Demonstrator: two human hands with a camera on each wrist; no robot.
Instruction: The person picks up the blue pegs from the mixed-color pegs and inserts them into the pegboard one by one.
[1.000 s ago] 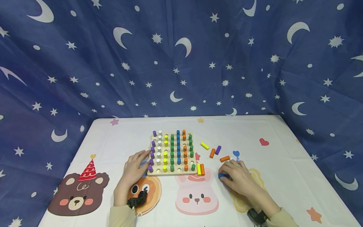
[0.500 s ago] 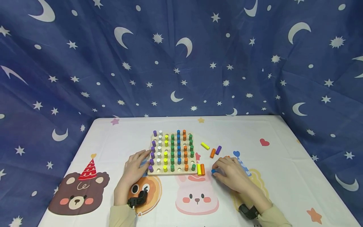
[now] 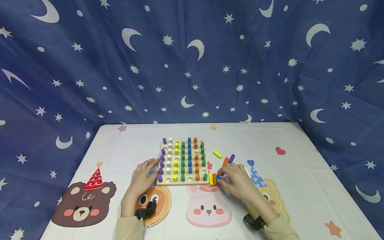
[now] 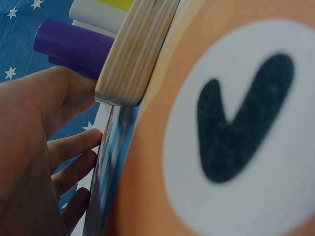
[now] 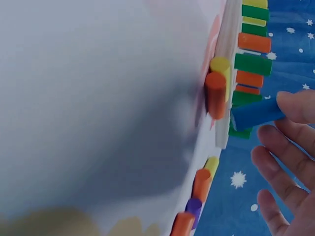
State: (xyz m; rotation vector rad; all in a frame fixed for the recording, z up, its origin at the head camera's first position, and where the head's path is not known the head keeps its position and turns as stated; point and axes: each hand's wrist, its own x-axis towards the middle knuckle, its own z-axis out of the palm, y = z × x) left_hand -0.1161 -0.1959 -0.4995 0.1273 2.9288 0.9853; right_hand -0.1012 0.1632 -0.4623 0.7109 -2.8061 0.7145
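Note:
A wooden pegboard (image 3: 183, 183) lies on the table, with columns of purple, white, yellow, green, blue and orange pegs standing in it. At its left edge rests my left hand (image 3: 143, 178), fingers loosely extended; the left wrist view has a finger against the board's side (image 4: 138, 59), just below a purple peg (image 4: 71, 46). Between thumb and fingers my right hand (image 3: 238, 182) pinches a blue peg (image 5: 257, 114). That peg is beside an orange peg (image 3: 214, 179) and a yellow peg (image 3: 211, 179), which lie together at the board's right front corner.
Right of the board lie a loose yellow peg (image 3: 217, 154), an orange one (image 3: 225, 161) and a purple one (image 3: 232, 158). Another orange peg (image 5: 182, 224) shows in the right wrist view, hidden by the hand from above. Behind the table hangs a blue curtain (image 3: 192, 83).
My right hand has moved left with the blue peg, from the right side of the table to the two pegs lying beside the board. My left hand stays in place.

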